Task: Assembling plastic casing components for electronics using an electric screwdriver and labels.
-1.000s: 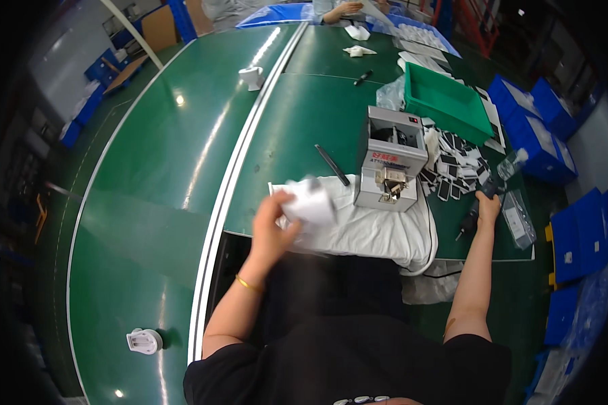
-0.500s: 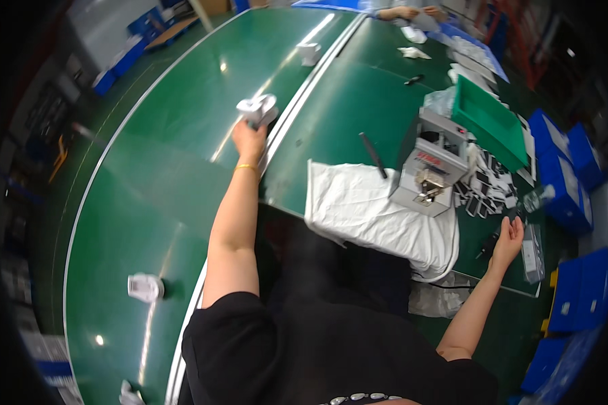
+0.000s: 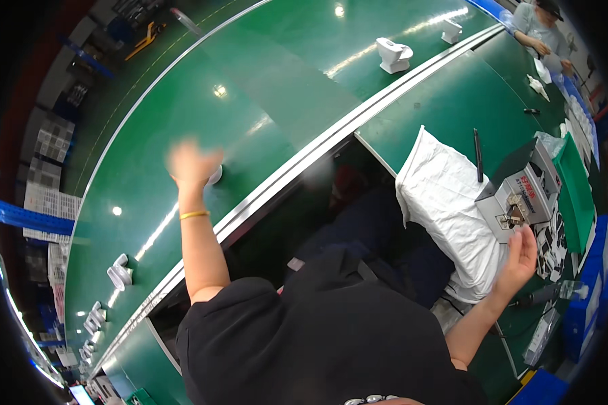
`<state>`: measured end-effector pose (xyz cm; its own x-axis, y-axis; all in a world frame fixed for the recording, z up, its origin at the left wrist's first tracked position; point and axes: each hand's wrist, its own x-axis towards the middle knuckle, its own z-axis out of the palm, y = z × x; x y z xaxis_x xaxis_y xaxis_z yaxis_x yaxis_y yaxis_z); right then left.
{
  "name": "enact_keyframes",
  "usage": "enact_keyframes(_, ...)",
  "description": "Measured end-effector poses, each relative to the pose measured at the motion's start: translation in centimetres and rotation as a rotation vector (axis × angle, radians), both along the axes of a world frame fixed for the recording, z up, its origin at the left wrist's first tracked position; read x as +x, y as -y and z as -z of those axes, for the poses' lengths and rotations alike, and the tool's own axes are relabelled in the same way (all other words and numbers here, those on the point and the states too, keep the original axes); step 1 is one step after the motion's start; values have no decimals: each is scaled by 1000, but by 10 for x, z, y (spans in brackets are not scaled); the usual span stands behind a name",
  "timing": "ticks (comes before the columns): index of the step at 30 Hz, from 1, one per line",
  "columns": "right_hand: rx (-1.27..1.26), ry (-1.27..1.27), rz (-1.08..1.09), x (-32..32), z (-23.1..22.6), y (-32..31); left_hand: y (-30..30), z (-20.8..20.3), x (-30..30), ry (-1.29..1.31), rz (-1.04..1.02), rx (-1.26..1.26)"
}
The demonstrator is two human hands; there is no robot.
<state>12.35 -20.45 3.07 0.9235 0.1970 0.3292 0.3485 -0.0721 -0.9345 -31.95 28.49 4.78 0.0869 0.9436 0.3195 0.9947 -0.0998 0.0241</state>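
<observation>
My left hand [image 3: 194,163] is smeared by motion over the green belt, so its fingers cannot be read. Partly hidden behind it is a white rounded piece [image 3: 215,175]; whether they touch is unclear. A white toilet-shaped miniature [image 3: 393,55] stands upright on the belt farther off, with a similar one [image 3: 451,32] beyond it. My right hand [image 3: 518,262] is raised at the right with fingers stretched out and nothing visible in it. It is nearest to a grey boxy machine [image 3: 520,192] with a metal fixture on its front.
White cloth [image 3: 446,202] covers the bench beside the machine, near a dark stick [image 3: 478,155]. Black and white small parts [image 3: 552,246] lie by a green tray [image 3: 574,196]. Several white miniatures [image 3: 120,272] line the near-left belt [image 3: 284,40]. A co-worker [image 3: 544,40] is at far right.
The view has turned left. My left hand has let go of the white miniature, which stands on the belt, and has moved to another white piece. My right hand stays raised.
</observation>
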Motion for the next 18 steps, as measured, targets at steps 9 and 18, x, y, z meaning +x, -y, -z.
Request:
enact_keyframes(9,-31,65,-339,-81,-19,-85,-25,20,65,381,458,-67)
enact_keyframes(18,-120,450,-383,-106,-28,-98,179,-27,280,1666,974,-1175)
